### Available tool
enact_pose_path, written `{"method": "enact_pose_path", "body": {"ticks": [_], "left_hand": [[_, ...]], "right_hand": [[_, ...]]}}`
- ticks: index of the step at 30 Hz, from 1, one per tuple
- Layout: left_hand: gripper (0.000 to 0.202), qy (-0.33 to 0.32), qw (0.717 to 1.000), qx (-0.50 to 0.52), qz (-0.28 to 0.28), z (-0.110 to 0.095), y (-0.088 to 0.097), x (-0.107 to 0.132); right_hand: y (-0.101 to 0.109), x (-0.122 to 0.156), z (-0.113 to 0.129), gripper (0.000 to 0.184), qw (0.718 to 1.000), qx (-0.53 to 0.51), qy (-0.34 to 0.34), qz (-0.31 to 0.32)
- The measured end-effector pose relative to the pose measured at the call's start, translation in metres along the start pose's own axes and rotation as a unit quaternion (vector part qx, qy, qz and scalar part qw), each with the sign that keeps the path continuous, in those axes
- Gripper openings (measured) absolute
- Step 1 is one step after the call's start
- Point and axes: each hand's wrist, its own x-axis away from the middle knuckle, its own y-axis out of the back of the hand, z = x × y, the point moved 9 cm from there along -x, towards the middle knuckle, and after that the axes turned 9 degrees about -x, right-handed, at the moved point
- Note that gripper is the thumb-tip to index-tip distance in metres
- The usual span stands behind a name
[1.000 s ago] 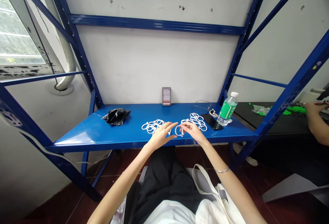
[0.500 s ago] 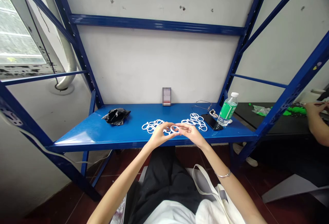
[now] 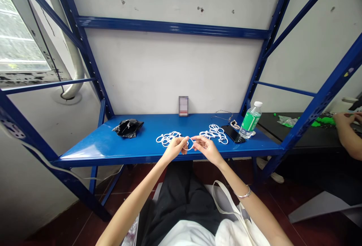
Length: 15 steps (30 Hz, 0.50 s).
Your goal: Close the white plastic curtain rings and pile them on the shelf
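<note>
Over the front part of the blue table, my left hand (image 3: 177, 146) pinches the left side of a thin white ring (image 3: 189, 149). My right hand (image 3: 207, 147) has its fingertips closed on the ring's right side. Just beyond my left hand lies a pile of white rings (image 3: 169, 137), partly hidden by that hand. A second pile of white rings (image 3: 217, 132) rests behind and to the right of my right hand. What the rings are for cannot be made out.
On the blue table (image 3: 96, 148) are a crumpled black plastic bag (image 3: 128, 128), a small box (image 3: 183, 106) by the wall, glasses (image 3: 223, 116), a black phone (image 3: 233, 134) and a green-labelled water bottle (image 3: 250, 120). Another person's arm (image 3: 348, 135) is at the far right.
My left hand has shifted from spread fingers to a tighter pinch on the ring. The ring has turned and moved slightly left and down; my right fingers have drawn back to its right side.
</note>
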Motion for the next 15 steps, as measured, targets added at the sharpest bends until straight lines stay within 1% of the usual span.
{"method": "enact_pose_path", "body": {"ticks": [4,7,10,12,15], "left_hand": [[0.054,0.032,0.999,0.041,-0.006,0.005,0.002,-0.002],[0.053,0.017,0.999,0.027,0.011,0.0,-0.001,0.0],[0.044,-0.023,0.999,-0.036,0.027,-0.011,-0.005,0.004],[0.04,-0.046,0.993,-0.112,0.012,-0.018,-0.003,0.007],[0.049,-0.079,0.974,-0.213,-0.012,-0.027,-0.001,0.011]], "right_hand": [[0.0,0.004,0.015,0.026,0.992,0.102,0.074,-0.03],[0.002,0.006,0.022,0.018,0.981,0.148,0.113,-0.051],[0.006,0.007,0.026,0.017,0.972,0.177,0.138,-0.072],[0.009,0.008,0.028,0.017,0.966,0.19,0.151,-0.086],[0.011,0.009,0.029,0.017,0.961,0.201,0.167,-0.092]]}}
